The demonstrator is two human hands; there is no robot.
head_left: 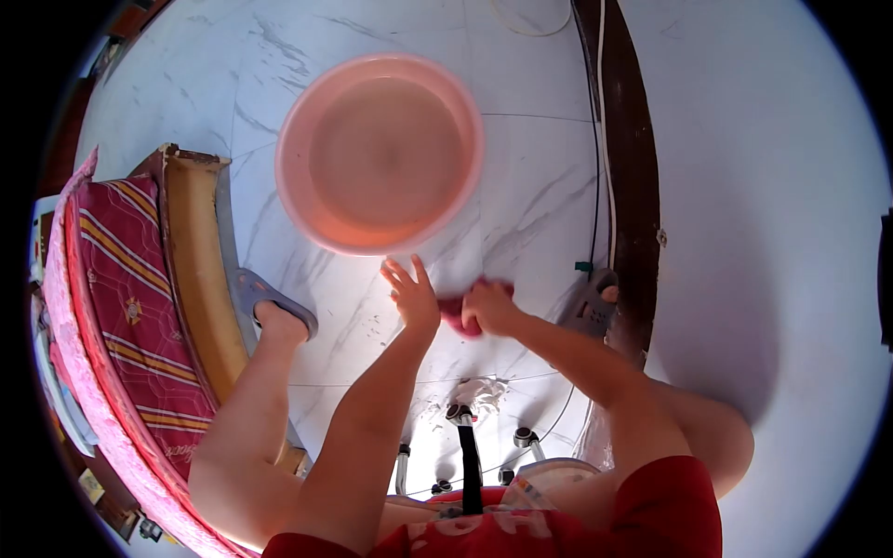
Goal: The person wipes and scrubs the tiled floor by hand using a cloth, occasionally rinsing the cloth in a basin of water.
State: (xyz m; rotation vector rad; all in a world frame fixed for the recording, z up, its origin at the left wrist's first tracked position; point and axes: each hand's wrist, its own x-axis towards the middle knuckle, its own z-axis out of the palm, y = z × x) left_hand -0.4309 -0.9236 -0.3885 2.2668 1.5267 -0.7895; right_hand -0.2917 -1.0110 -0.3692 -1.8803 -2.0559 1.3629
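Observation:
Below the rim of a pink basin [379, 244] on the floor is my left hand [412, 295], its fingers spread and nothing in them. The basin holds cloudy water. To the right, my right hand [490, 309] is closed on a dark red cloth [455, 314], which is partly blurred. Part of the cloth reaches toward my left wrist; whether it touches there is hard to tell. Both hands are over the marble-patterned floor.
A bed with a wooden frame [200, 270] and dark red mat [130, 307] is at the left. Cables [603, 139] run along the dark baseboard [637, 186] at the right. Chair wheels [526, 437] are near my body; grey clogs [299, 317] are on my feet.

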